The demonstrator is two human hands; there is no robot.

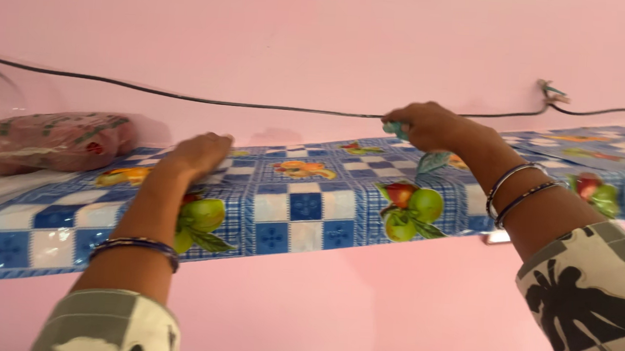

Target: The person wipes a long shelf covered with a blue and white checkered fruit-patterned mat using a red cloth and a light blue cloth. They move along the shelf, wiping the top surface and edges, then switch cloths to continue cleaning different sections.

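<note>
A small teal cloth (398, 129) is clenched in the right hand (427, 125), pressed onto the shelf (302, 219) near the pink wall (323, 29). The left hand (198, 153) is laid flat, fingers spread, on the blue checked fruit-print cover (292, 203). A wrapped bundle (47, 139) lies far left.

pink wall (323, 29), black cable (186, 98), shelf (301, 226)

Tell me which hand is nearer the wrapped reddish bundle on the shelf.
Left. The left hand lies flat just right of the bundle; the right hand grips a cloth farther right.
</note>
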